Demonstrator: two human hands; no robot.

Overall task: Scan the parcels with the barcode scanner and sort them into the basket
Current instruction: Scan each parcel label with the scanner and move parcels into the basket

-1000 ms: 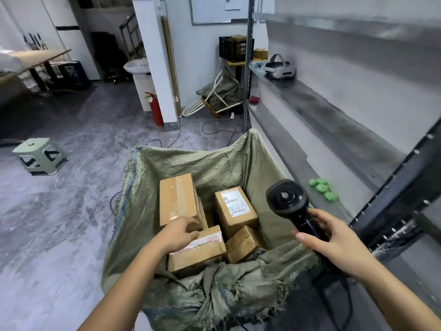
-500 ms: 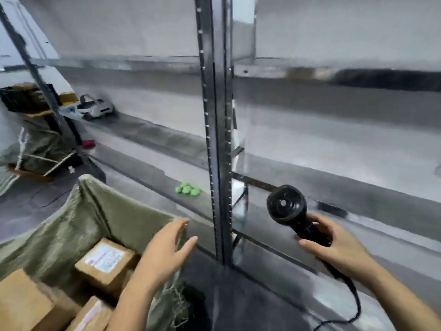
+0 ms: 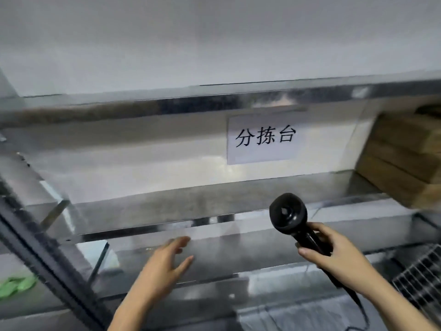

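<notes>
Head: right grip (image 3: 334, 254) holds scanner (image 3: 287, 215), left grip (image 3: 164, 263) splayed.

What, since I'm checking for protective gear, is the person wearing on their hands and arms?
Nothing that shows. The left hand and right hand are ungloved. Both forearms are bare down to the frame's bottom edge, with no sleeve, watch or wristband in view. No rings are apparent, though the picture is slightly blurred.

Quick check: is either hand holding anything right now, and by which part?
The right hand grips the barcode scanner by its handle, just below the round head. The left hand is open and holds nothing.
</notes>
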